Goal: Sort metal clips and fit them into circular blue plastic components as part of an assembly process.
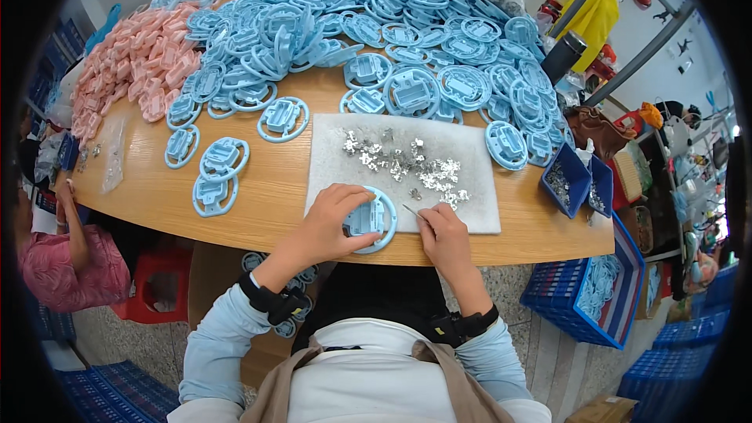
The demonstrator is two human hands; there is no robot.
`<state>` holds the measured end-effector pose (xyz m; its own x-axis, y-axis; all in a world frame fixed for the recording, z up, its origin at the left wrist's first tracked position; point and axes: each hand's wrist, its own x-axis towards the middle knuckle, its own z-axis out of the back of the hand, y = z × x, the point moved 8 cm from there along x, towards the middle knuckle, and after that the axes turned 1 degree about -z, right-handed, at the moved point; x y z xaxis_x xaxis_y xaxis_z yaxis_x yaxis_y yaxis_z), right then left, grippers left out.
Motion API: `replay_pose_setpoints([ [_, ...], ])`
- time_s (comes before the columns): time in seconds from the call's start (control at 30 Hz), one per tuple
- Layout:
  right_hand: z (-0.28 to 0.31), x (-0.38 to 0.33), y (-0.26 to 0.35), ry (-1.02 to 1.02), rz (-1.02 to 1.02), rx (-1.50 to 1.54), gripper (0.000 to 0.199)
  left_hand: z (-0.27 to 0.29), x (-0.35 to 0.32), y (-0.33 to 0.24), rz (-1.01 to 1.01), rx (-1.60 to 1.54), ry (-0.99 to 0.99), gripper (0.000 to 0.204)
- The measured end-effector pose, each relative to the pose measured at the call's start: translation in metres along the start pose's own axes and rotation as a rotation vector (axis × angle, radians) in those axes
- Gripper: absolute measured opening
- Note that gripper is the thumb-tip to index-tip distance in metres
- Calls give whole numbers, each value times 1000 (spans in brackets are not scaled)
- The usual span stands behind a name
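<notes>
My left hand [319,223] grips a light-blue plastic ring part [365,219], shaped like a toy steering wheel with a boxy centre, at the near edge of a pale foam mat [329,158]. It rests partly on the mat, thumb and fingers on its rim. Between the fingertips of my right hand [446,241] is a thin metal tool [410,211], its tip pointing towards the blue part. Whether it has one prong or two is too small to tell. Small shiny metal pieces [440,176] lie scattered on the mat, just beyond both hands.
A big heap of blue ring parts [411,92] covers the table's far side, pink parts [145,55] its left. Blue bins [565,180] with small metal bits stand at the right edge, near a black cylinder [564,56]. Another person [74,262] sits at left.
</notes>
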<state>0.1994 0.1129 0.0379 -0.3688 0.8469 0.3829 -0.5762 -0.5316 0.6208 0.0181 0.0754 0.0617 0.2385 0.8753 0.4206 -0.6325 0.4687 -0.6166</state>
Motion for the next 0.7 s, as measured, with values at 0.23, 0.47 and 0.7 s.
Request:
replay_pose_setpoints([
  [0.23, 7, 20, 39, 178, 54, 153, 8, -14, 19, -35, -137, 136, -116, 20],
  [0.47, -9, 14, 26, 177, -221, 670, 10, -1, 3, -34, -9, -39, -249, 8],
  [0.7, -23, 40, 40, 167, -13, 419, 12, 18, -2, -7, 12, 105, -238, 46],
])
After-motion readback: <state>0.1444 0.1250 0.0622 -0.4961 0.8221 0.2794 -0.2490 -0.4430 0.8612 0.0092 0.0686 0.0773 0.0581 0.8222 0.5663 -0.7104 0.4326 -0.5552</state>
